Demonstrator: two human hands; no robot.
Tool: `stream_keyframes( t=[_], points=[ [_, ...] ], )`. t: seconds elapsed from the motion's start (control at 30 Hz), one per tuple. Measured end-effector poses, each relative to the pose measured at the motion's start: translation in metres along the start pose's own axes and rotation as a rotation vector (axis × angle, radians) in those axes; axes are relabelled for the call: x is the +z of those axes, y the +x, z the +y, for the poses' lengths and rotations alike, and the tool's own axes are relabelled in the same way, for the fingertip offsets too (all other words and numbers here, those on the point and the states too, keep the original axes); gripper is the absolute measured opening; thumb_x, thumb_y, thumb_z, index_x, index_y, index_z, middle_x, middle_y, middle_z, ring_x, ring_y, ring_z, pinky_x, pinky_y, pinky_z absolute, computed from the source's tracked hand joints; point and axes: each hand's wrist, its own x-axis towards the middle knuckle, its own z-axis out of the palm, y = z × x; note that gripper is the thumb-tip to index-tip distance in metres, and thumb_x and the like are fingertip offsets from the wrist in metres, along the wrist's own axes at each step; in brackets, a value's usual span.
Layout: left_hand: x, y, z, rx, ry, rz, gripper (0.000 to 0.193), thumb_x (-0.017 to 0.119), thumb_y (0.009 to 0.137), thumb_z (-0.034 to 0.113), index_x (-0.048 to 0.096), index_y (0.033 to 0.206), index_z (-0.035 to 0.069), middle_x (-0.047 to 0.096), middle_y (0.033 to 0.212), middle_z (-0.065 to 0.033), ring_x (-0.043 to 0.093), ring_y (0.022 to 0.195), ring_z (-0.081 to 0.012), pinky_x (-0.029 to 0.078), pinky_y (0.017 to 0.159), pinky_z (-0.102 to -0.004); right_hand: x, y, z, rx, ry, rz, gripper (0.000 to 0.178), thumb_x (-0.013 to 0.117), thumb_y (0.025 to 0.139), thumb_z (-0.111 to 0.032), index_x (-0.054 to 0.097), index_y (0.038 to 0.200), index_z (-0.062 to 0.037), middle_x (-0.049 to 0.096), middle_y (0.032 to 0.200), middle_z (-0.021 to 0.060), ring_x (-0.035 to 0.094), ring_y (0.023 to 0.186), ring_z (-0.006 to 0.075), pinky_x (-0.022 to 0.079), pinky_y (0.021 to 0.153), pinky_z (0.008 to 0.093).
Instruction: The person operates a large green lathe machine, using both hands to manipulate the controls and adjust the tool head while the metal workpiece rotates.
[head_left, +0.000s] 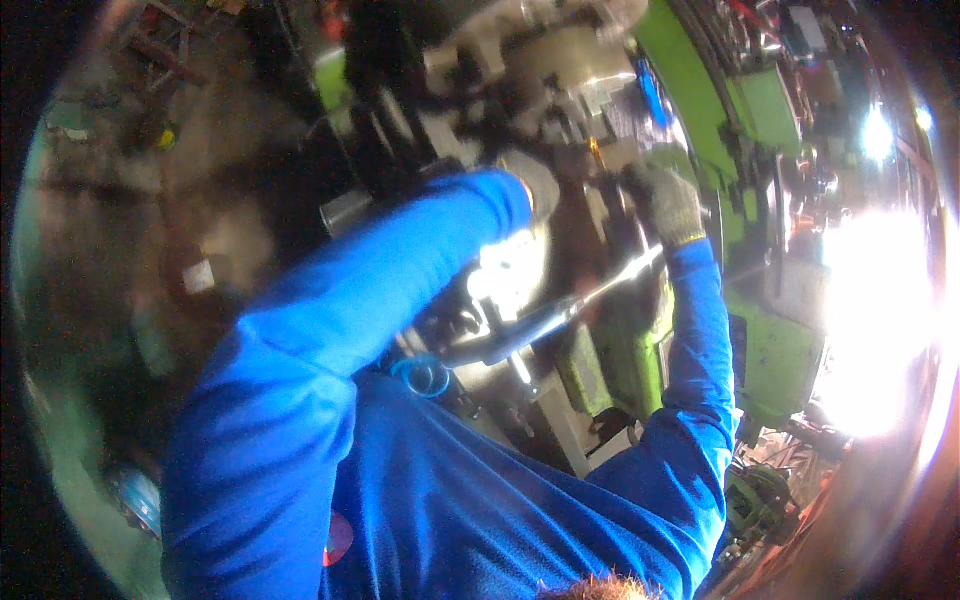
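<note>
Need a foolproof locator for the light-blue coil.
Start at the person's bent left sleeve. Just below its forearm part, by the shirt front's upper edge, is the light-blue coil. Its round looping distinguishes it from the long, straight tool rightward.

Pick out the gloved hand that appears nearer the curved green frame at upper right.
The right hand: it shows just beside the green frame, whereas the left hand sits nearer the picture's middle.

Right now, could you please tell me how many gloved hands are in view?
2: the left hand, partly hidden beyond its blue sleeve, and the right hand, near green machinery. Others may be hidden in shadow.
</note>
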Motion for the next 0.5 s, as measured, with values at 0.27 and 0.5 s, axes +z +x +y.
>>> stream_keyframes(
  t=[0.27,0.5],
  points=[
    [-0.026,-0.013,0.008,-0.076,-0.037,-0.081,0.027,0.063,0.090,0.023,0.080,0.108,0.012,0.076,0.112,-0.0142,0.074,0.106,-0.0327,0.058,0.085,-0.0481,0.014,-0.007,0.000,0.047,-0.008,0.025,0.022,0.065,0.091,-0.025,0.066,0.112,-0.0179,0.072,0.101,0.0151,0.069,0.094,0.0410,0.055,0.076,0.0513],
    [-0.026,-0.013,0.007,-0.073,-0.048,-0.104,0.027,0.066,0.089,0.023,0.080,0.109,0.012,0.076,0.112,-0.0140,0.074,0.106,-0.0333,0.058,0.085,-0.0483,-0.006,-0.001,-0.025,0.144,0.011,-0.059,0.026,0.067,0.090,-0.028,0.063,0.110,-0.0122,0.072,0.101,0.0188,0.068,0.096,0.0436,0.054,0.078,0.0518]
  ],
)
